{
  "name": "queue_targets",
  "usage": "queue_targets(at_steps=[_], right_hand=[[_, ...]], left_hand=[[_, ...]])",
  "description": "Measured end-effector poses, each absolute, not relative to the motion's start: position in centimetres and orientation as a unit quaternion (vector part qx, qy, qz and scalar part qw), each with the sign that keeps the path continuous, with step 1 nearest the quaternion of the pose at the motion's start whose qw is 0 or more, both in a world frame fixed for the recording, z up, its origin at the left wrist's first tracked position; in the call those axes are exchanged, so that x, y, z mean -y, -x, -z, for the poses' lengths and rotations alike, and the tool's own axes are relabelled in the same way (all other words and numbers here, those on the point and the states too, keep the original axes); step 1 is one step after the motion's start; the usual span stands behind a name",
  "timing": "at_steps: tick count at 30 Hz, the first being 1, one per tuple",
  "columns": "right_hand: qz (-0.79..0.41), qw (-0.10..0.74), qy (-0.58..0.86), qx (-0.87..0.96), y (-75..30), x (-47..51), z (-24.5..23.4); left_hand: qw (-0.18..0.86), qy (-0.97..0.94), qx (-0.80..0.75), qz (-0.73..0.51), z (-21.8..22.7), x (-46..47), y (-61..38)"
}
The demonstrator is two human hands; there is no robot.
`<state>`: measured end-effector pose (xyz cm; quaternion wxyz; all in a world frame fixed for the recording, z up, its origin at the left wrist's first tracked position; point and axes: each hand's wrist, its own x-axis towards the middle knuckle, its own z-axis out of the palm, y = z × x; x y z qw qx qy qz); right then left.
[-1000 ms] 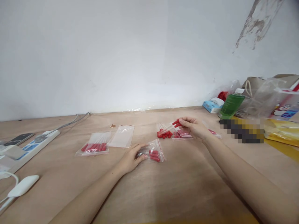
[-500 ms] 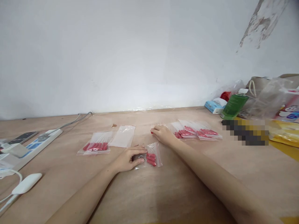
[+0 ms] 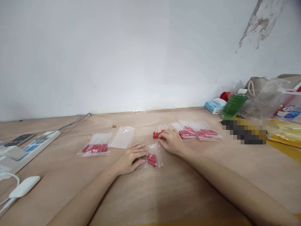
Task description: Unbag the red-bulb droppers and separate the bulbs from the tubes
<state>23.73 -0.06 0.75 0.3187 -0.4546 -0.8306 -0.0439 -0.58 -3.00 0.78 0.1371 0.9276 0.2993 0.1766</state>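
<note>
We are finding the left hand (image 3: 132, 159) loosely spread on a bag (image 3: 154, 148) of red-ended tubes (image 3: 151, 159); beyond, the right hand (image 3: 171, 141), no longer raised, is partly covering loose tubes (image 3: 156, 135) now lying in a row on the tabletop (image 3: 164, 191), its grip escaping us

Left fingers (image 3: 139, 154) partly hide bag (image 3: 156, 148); right fingers (image 3: 165, 136), red-ended tubes (image 3: 154, 135).

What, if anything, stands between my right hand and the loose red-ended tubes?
Nothing visible does. The right hand is right at the loose red-ended tubes, though it hides some of them. The packed bags lie to the right of the tubes, not in between.
</note>
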Motion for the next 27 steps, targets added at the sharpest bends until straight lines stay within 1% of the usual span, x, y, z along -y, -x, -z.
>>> queue_targets(at_steps=[3, 6, 8, 11, 13, 16, 19, 27], right_hand=[[-0.065, 0.327, 0.417, 0.845, -24.3, 1.7, -0.3], [-0.127, 0.307, 0.371, 0.867, -24.6, 2.9, 0.1], [-0.144, 0.303, 0.356, 0.872, -24.5, 3.4, 0.2], [-0.175, 0.322, 0.341, 0.866, -24.4, 3.7, 0.2], [-0.228, 0.336, 0.309, 0.860, -24.3, 3.7, 0.3], [-0.305, 0.335, 0.271, 0.849, -24.2, 3.7, 0.5], [-0.308, 0.319, 0.293, 0.847, -24.2, 3.7, 0.4], [-0.243, 0.276, 0.331, 0.869, -24.5, 3.6, -0.2]], left_hand=[[0.175, -0.919, -0.315, -0.162, -1.3, 3.5, 0.1], [0.212, -0.904, -0.335, -0.162, -1.4, 3.9, -0.4], [0.212, -0.896, -0.348, -0.176, -1.2, 4.1, -0.6], [0.197, -0.887, -0.362, -0.205, -0.7, 4.2, -0.9], [0.188, -0.881, -0.373, -0.222, -0.4, 4.4, -1.1], [0.182, -0.867, -0.394, -0.244, 0.0, 4.6, -1.2], [0.189, -0.858, -0.402, -0.259, 0.1, 4.7, -1.2], [0.210, -0.865, -0.392, -0.232, 0.1, 4.7, -1.2]])
